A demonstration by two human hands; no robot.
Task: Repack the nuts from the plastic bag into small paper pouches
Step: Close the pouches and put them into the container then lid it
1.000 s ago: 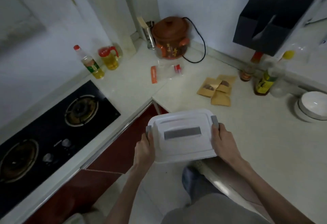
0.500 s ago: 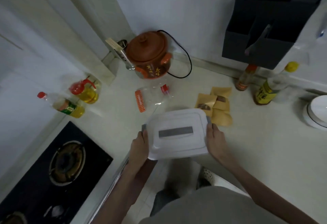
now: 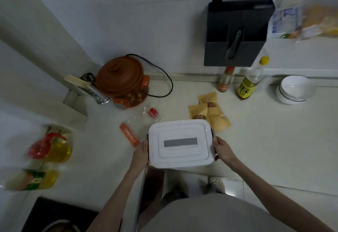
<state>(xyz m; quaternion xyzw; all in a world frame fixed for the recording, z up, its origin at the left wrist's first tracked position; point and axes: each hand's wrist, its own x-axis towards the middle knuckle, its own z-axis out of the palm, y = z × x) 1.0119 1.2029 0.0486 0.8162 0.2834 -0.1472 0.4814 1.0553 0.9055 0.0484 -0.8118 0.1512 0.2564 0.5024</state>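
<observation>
Head view: paper pouches (image 3: 210, 113) just beyond white box (image 3: 180, 144) between both hands' fingers (image 3: 216, 141).

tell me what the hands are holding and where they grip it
Both hands hold the white lidded box: left hand on its left end, right hand on its right end, at the grey side clips.

Your box (image 3: 180, 143) hid part of the pouches (image 3: 210, 111); the oil bottles (image 3: 49, 149) were blurred
</observation>
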